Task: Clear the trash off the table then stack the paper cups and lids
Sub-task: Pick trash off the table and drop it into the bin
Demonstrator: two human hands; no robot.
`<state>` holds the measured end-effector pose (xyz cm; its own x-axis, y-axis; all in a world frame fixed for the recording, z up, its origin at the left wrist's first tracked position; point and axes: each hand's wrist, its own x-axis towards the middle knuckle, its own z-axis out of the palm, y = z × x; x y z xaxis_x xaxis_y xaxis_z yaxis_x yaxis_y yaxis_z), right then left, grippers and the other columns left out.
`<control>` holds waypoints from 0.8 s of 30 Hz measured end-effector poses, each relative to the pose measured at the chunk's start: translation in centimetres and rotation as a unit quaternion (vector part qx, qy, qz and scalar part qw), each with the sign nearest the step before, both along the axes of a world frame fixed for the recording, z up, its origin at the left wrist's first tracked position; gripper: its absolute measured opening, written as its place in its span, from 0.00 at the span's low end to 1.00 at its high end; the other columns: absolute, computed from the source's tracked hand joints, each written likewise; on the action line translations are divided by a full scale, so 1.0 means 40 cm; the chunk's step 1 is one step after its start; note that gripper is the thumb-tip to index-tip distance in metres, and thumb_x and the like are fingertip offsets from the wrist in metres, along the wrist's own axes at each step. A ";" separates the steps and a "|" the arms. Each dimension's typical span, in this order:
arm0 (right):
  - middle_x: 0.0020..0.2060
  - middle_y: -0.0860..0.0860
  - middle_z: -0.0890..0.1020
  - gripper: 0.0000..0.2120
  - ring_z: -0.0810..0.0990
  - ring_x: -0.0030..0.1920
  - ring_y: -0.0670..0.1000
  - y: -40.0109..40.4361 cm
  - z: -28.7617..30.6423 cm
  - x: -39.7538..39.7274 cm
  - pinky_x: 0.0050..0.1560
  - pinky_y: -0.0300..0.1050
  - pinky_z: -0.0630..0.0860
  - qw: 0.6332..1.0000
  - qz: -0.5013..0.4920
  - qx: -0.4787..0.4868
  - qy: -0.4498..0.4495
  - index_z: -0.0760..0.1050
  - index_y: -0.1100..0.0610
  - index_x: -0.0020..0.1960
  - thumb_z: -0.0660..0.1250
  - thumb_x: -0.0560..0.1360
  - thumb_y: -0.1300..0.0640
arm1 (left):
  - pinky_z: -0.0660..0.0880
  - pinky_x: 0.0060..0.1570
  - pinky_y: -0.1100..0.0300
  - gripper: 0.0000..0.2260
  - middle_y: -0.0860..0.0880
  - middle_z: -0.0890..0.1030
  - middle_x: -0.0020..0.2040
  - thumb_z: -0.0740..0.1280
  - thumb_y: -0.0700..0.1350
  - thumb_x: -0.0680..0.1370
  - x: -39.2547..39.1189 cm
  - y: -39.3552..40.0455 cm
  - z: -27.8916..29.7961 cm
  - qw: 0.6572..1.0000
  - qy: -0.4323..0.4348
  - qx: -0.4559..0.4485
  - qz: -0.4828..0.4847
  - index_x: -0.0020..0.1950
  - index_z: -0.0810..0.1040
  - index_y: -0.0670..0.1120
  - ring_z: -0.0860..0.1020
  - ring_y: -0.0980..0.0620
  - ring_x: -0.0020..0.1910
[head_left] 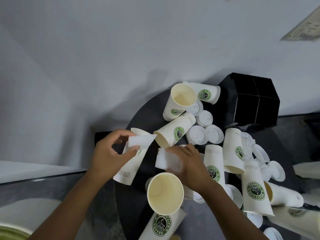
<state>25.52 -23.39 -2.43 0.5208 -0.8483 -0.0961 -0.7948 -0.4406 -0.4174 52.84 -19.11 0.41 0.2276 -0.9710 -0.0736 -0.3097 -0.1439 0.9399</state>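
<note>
Cups (174,134) crowd round table's (138,118) far edge.

A dark round table (138,116) stands against a pale wall and carries a scatter of paper cups and white lids. At its far edge sits a black box (249,99). One cup (180,101) stands open-mouthed near the back, with another cup (206,92) lying on its side just behind it. A tipped cup (174,130) lies toward the middle. White lids (206,130) cluster beside it, more lids (275,170) spread along the right edge among fallen cups. Near the front an upright cup (165,193) shows its cream inside
</note>
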 end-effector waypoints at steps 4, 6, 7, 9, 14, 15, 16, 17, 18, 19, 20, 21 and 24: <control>0.62 0.42 0.81 0.30 0.72 0.56 0.52 0.013 0.025 -0.027 0.56 0.56 0.75 0.999 -0.019 -0.015 -0.026 0.74 0.47 0.68 0.73 0.69 0.39 | 0.76 0.63 0.57 0.15 0.63 0.84 0.50 0.80 0.40 0.72 -0.005 -0.003 -0.012 1.000 0.009 0.020 0.020 0.52 0.82 0.56 0.82 0.62 0.53; 0.62 0.42 0.81 0.30 0.72 0.56 0.53 0.021 0.032 -0.039 0.55 0.57 0.75 0.999 -0.027 -0.022 -0.041 0.74 0.47 0.68 0.74 0.69 0.39 | 0.77 0.63 0.56 0.16 0.63 0.84 0.51 0.80 0.41 0.72 -0.007 0.002 -0.021 0.999 0.007 0.031 0.017 0.53 0.81 0.57 0.82 0.61 0.53; 0.62 0.43 0.81 0.30 0.72 0.55 0.53 0.025 0.034 -0.043 0.54 0.58 0.76 0.998 -0.029 -0.030 -0.049 0.74 0.47 0.68 0.74 0.68 0.40 | 0.78 0.62 0.55 0.15 0.63 0.84 0.51 0.79 0.40 0.73 -0.008 0.006 -0.024 0.999 0.012 0.034 0.016 0.53 0.81 0.57 0.82 0.60 0.53; 0.61 0.44 0.81 0.30 0.73 0.54 0.54 0.034 0.037 -0.051 0.53 0.58 0.77 0.996 -0.033 -0.049 -0.064 0.73 0.47 0.67 0.75 0.68 0.41 | 0.80 0.61 0.53 0.15 0.60 0.85 0.51 0.79 0.39 0.73 -0.012 0.015 -0.029 0.999 0.024 0.039 0.016 0.53 0.82 0.56 0.83 0.57 0.54; 0.61 0.41 0.81 0.30 0.70 0.53 0.51 0.056 0.046 -0.066 0.54 0.52 0.75 0.993 -0.055 -0.059 -0.081 0.74 0.47 0.67 0.76 0.68 0.42 | 0.81 0.60 0.51 0.15 0.59 0.85 0.52 0.79 0.39 0.73 -0.026 0.029 -0.030 0.999 0.023 0.044 -0.001 0.53 0.82 0.56 0.83 0.56 0.55; 0.61 0.40 0.81 0.29 0.70 0.53 0.50 0.058 0.049 -0.068 0.54 0.50 0.74 0.993 -0.059 -0.060 -0.082 0.74 0.47 0.67 0.75 0.68 0.41 | 0.81 0.60 0.50 0.15 0.60 0.85 0.52 0.79 0.40 0.73 -0.028 0.030 -0.029 0.999 0.019 0.045 -0.005 0.53 0.82 0.56 0.83 0.57 0.55; 0.61 0.40 0.80 0.29 0.69 0.52 0.50 0.059 0.053 -0.070 0.54 0.49 0.74 0.993 -0.064 -0.062 -0.083 0.74 0.47 0.67 0.74 0.68 0.41 | 0.81 0.60 0.50 0.14 0.60 0.85 0.52 0.79 0.39 0.73 -0.031 0.031 -0.027 0.999 0.016 0.047 -0.007 0.52 0.82 0.56 0.82 0.57 0.55; 0.61 0.40 0.80 0.29 0.69 0.52 0.50 0.062 0.057 -0.072 0.54 0.48 0.74 0.992 -0.067 -0.064 -0.083 0.74 0.47 0.66 0.73 0.68 0.40 | 0.80 0.61 0.50 0.14 0.60 0.85 0.52 0.78 0.39 0.74 -0.035 0.033 -0.024 0.999 0.015 0.047 -0.008 0.52 0.82 0.56 0.82 0.58 0.55; 0.61 0.39 0.81 0.29 0.69 0.51 0.50 0.064 0.061 -0.074 0.54 0.47 0.74 0.992 -0.070 -0.068 -0.084 0.75 0.47 0.66 0.72 0.68 0.40 | 0.80 0.61 0.50 0.14 0.60 0.85 0.52 0.78 0.39 0.74 -0.039 0.033 -0.021 0.999 0.011 0.047 -0.010 0.52 0.82 0.56 0.82 0.58 0.55; 0.61 0.39 0.81 0.29 0.69 0.51 0.50 0.065 0.064 -0.075 0.54 0.47 0.74 0.992 -0.071 -0.070 -0.084 0.75 0.47 0.66 0.72 0.67 0.40 | 0.79 0.61 0.49 0.14 0.60 0.85 0.51 0.78 0.39 0.74 -0.041 0.034 -0.019 0.999 0.007 0.045 -0.012 0.52 0.82 0.56 0.82 0.58 0.54; 0.61 0.39 0.81 0.29 0.69 0.51 0.50 0.065 0.066 -0.076 0.54 0.47 0.73 0.991 -0.072 -0.069 -0.084 0.75 0.47 0.66 0.72 0.68 0.40 | 0.79 0.61 0.49 0.14 0.61 0.85 0.51 0.78 0.38 0.74 -0.042 0.034 -0.018 0.999 0.002 0.043 -0.013 0.51 0.82 0.56 0.82 0.58 0.54; 0.61 0.38 0.80 0.29 0.69 0.50 0.49 0.066 0.070 -0.078 0.54 0.46 0.73 0.991 -0.075 -0.068 -0.085 0.75 0.47 0.66 0.72 0.68 0.40 | 0.80 0.61 0.49 0.14 0.61 0.85 0.51 0.78 0.38 0.74 -0.044 0.034 -0.014 0.999 0.000 0.042 -0.015 0.51 0.82 0.56 0.82 0.58 0.54; 0.59 0.37 0.80 0.29 0.68 0.49 0.48 0.075 0.082 -0.084 0.53 0.45 0.72 0.990 -0.085 -0.070 -0.091 0.76 0.47 0.66 0.72 0.67 0.40 | 0.80 0.60 0.49 0.15 0.59 0.85 0.51 0.78 0.38 0.73 -0.049 0.034 -0.003 0.999 -0.001 0.039 -0.024 0.50 0.82 0.57 0.83 0.57 0.53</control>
